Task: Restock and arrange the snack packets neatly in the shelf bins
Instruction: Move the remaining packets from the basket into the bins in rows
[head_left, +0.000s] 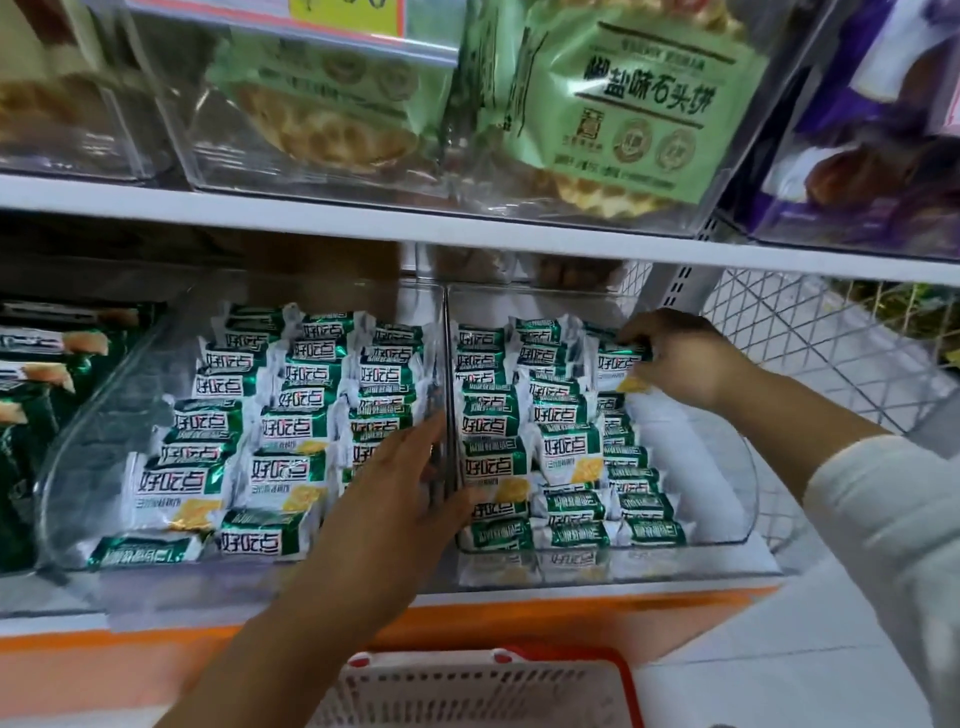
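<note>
Left bin (67, 457) looks full; right hand (680, 358) pinches a packet (621, 357) over right bin's (748, 488) unfilled side, left hand (400, 499) braces the divider (445, 358) with straight fingers

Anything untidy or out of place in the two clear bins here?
Yes. In the left bin, the front-left packet lies skewed, out of line with the rows behind it. In the right bin, the right-hand column sits lower, leaving bare space along that wall; the right hand pinches a packet at its back.

A shop: price-tagged shelf (467, 223), snack bins (748, 488), shopping basket (467, 691).
</note>
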